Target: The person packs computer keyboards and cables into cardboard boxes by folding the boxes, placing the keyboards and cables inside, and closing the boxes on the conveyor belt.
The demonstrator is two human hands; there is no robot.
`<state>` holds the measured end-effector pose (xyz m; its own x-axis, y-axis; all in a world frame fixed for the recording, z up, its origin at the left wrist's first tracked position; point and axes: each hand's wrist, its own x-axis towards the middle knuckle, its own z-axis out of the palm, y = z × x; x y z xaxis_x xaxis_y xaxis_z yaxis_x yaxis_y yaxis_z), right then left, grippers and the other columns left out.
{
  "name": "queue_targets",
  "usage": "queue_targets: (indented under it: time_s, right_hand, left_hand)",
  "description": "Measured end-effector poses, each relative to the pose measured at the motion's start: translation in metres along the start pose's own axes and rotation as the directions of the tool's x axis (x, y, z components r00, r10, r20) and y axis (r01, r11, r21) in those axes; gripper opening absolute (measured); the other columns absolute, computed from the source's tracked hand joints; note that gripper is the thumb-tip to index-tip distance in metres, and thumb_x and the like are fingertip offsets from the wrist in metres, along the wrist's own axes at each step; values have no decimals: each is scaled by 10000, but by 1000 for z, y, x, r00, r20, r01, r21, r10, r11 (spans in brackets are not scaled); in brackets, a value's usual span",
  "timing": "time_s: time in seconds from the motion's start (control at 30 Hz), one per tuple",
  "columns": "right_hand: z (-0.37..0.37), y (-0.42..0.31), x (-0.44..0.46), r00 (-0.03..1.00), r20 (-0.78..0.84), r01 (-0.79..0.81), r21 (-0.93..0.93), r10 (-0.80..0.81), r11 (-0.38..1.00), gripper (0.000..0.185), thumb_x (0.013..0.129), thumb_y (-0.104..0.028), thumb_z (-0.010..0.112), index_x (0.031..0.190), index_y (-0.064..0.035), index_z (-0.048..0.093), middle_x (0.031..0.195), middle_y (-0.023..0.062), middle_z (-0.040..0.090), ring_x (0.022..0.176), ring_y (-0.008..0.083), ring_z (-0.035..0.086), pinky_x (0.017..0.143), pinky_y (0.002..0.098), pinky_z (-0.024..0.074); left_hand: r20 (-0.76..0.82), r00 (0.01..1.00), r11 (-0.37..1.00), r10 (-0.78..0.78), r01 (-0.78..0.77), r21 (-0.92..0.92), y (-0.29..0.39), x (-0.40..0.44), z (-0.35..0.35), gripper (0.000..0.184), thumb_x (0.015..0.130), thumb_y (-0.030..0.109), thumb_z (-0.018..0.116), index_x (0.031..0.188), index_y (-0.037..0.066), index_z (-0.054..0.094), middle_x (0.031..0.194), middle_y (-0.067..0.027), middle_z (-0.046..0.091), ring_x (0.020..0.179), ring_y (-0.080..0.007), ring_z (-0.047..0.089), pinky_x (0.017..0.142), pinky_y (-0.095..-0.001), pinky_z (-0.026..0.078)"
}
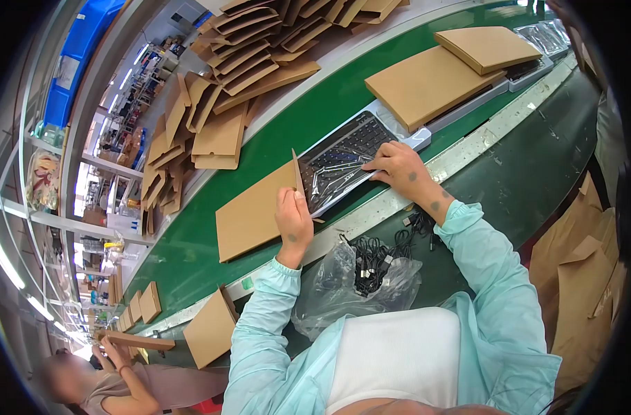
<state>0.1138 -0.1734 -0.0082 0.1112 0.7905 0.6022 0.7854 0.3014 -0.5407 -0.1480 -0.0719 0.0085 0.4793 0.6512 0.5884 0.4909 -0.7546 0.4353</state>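
A black keyboard (344, 153) in clear plastic wrap lies tilted over the green conveyor belt. Its left end meets the opening of a flat brown cardboard box (253, 213); whether it reaches inside I cannot tell. My left hand (294, 220) is closed on the open end of this box, beside an upright flap. Pinched fingers of my right hand (404, 173) hold the near edge of the keyboard and its wrap. In front of me, a clear plastic bag (322, 297) contains bundled black cables (374, 266).
Two closed boxes (433, 86) rest on wrapped keyboards farther right along the belt. Many folded cartons (243, 52) are piled behind it. A metal rail (468, 149) borders the belt. At lower left, a co-worker (129, 384) holds a box (139, 341). Brown sacks (571, 277) stand right.
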Motion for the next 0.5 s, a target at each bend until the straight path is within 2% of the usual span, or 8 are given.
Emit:
queue_targets:
  time_s: [0.33,0.47,0.5]
  right_hand:
    - [1,-4,1,1000,8,5,12,-5,1000,261,697,-126,803,957,-139,781,862,34,608,877,247,589,807,376,479]
    - [10,-10,-3,999,12,45,-10,-44,999,286,686,-117,806,969,-129,769,866,36,607,873,252,592,815,380,480]
    - [12,-11,-3,998,13,55,-13,-55,998,292,688,-114,806,977,-118,763,872,39,610,878,255,594,821,381,480]
  left_hand:
    - [-27,1000,1000,5,-5,16,14,-5,-13,252,1018,142,427,904,-47,549,966,-222,549,859,-421,550,737,-489,441]
    - [11,999,999,-44,44,31,28,4,9,253,1017,158,438,881,-30,540,961,-227,547,860,-438,557,732,-515,443]
    - [23,1000,1000,-5,4,29,32,7,23,253,1017,161,439,877,-25,539,961,-226,545,853,-441,559,730,-518,446]
